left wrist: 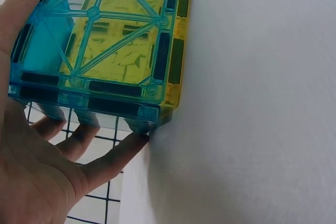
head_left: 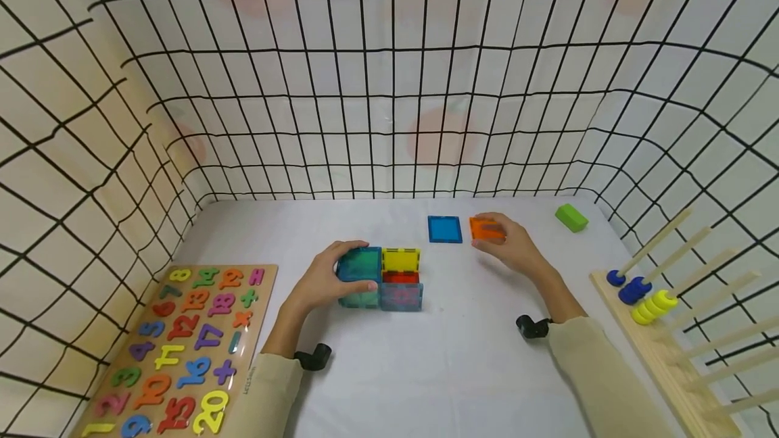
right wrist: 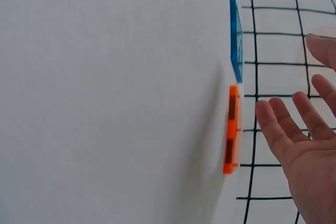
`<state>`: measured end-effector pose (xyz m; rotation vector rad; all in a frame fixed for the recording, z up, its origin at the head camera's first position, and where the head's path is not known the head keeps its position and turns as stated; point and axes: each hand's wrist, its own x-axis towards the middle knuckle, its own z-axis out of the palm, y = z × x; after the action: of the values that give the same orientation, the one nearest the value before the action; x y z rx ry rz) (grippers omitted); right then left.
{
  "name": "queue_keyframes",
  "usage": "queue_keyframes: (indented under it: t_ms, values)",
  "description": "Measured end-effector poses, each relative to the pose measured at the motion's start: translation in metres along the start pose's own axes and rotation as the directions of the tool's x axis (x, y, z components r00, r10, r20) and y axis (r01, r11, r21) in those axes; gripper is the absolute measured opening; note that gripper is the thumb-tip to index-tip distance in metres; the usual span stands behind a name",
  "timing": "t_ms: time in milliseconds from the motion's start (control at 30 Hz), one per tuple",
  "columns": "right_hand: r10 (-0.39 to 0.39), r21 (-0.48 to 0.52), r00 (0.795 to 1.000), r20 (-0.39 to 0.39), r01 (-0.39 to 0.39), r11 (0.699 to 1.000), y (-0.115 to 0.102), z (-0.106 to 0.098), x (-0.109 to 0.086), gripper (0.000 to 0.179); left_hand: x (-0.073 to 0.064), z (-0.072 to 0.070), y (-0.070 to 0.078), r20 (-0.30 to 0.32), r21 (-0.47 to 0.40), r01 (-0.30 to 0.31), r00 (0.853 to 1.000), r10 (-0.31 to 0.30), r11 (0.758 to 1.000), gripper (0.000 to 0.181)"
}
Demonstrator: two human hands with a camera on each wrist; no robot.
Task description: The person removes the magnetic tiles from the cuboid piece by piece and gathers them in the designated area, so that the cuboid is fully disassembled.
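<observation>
My left hand (head_left: 322, 279) grips the left side of a box built of see-through magnetic tiles (head_left: 360, 264), its thumb along the near side and its fingers round the far side. Teal tiles form the left part; a yellow tile (head_left: 400, 260), a red one (head_left: 400, 278) and a pale blue one (head_left: 402, 297) show on the right. In the left wrist view, fingertips touch the box's lower edge. Over an orange tile (head_left: 479, 228) flat on the table hovers my right hand (head_left: 517, 245), its fingers spread; the right wrist view shows a gap between hand and orange tile (right wrist: 231, 129).
A blue tile (head_left: 445, 229) lies just left of the orange one. A green block (head_left: 571, 217) sits at the back right. On the left lies a number puzzle board (head_left: 262, 289); a wooden peg rack (head_left: 639, 350) with beads stands right. Black wire mesh (head_left: 392, 95) surrounds the table.
</observation>
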<state>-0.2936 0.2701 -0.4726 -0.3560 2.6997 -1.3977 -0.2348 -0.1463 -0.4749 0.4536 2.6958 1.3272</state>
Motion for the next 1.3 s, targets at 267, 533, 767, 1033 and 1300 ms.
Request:
queue_keyframes:
  t_ms: [267,533,767,1033,1300]
  values:
    - [-0.060,0.090,0.998,0.014,0.058,0.994,-0.026,0.021,-0.022,0.056,0.001,0.001,-0.001,-0.032,-0.018,-0.002,0.999,0.001,1.000,0.084]
    - [-0.162,0.095,0.986,0.045,0.157,0.983,-0.042,0.051,-0.036,0.044,0.001,0.002,0.001,-0.052,-0.027,0.009,0.999,-0.011,1.000,0.082]
    - [-0.224,0.125,0.971,0.082,0.213,0.969,-0.055,0.070,-0.045,0.045,0.001,0.003,0.001,-0.054,-0.019,0.020,0.998,-0.021,1.000,0.082]
    - [-0.240,0.113,0.963,0.120,0.227,0.967,-0.057,0.087,-0.049,0.049,0.002,0.004,0.000,-0.049,-0.013,0.024,0.999,-0.025,1.000,0.083]
    - [-0.273,0.136,0.952,0.139,0.255,0.957,-0.063,0.097,-0.051,0.049,0.003,0.004,0.000,-0.048,-0.019,0.029,0.998,-0.030,0.999,0.083]
